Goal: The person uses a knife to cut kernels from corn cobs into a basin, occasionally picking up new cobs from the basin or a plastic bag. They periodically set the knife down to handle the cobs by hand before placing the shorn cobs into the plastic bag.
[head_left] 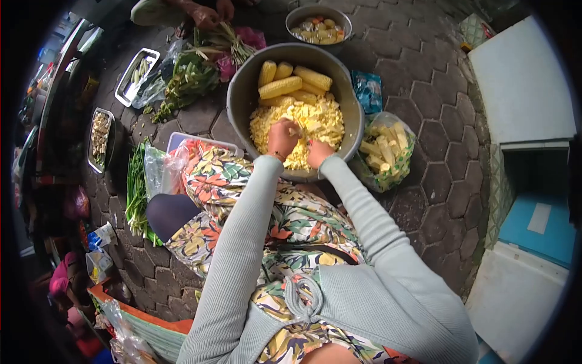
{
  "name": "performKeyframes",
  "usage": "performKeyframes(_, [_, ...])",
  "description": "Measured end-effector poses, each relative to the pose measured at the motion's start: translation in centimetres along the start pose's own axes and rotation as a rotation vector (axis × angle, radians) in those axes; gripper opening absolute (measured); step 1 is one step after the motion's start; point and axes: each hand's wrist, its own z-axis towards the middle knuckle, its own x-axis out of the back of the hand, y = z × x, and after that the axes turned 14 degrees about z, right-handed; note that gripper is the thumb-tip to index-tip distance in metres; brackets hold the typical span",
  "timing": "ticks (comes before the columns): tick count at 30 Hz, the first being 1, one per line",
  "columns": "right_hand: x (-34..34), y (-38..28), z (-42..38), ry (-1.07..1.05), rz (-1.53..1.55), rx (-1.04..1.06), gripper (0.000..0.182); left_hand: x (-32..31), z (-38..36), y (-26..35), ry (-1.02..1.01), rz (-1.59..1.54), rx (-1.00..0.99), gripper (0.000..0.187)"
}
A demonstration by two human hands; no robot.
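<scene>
A large grey basin (pixel 237 100) stands in front of my knees, holding loose yellow corn kernels (pixel 327 115). Several peeled corn cobs (pixel 280 87) lie against its far side, on top of the kernels. My left hand (pixel 283 138) is over the near part of the basin with its fingers curled closed. Close beside it, my right hand (pixel 319 153) is also curled, low among the kernels. What either hand grips is hidden by the fingers. A plastic bag of pale, stripped cobs (pixel 383 151) sits at the basin's right side.
Behind the basin stands a metal pot (pixel 319 26) of cut vegetables. A blue packet (pixel 367 91) lies to the right. Leafy greens (pixel 188 82), green stalks (pixel 138 188) and two trays (pixel 134 77) are on the left. Another person's hands (pixel 209 15) hold stalks at the top.
</scene>
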Motion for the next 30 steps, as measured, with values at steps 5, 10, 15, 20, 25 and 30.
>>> performKeyframes(5, [-0.5,-0.4,3.0,-0.019,-0.043,-0.091,0.027,0.1,0.0,0.0,-0.082,0.047,0.009,0.022])
performKeyframes(10, [-0.3,0.6,0.0,0.016,-0.021,-0.007,0.028,0.6,0.1,0.5,-0.033,0.007,0.017,0.024])
performKeyframes(15, [-0.7,0.3,3.7,-0.136,-0.053,-0.127,0.029,0.9,0.0,0.7,-0.087,-0.019,0.052,0.022])
performKeyframes(20, [-1.5,1.7,2.8,-0.043,-0.011,-0.11,0.029,0.8,0.4,0.3,-0.089,-0.001,0.069,0.027])
performKeyframes(25, [-1.0,1.0,3.2,-0.087,-0.021,-0.131,0.029,0.7,0.0,-0.1,-0.071,0.0,0.068,0.03])
performKeyframes(30, [-1.3,0.8,3.0,-0.062,-0.064,-0.145,0.03,0.8,0.1,-0.2,-0.102,0.05,0.092,0.029])
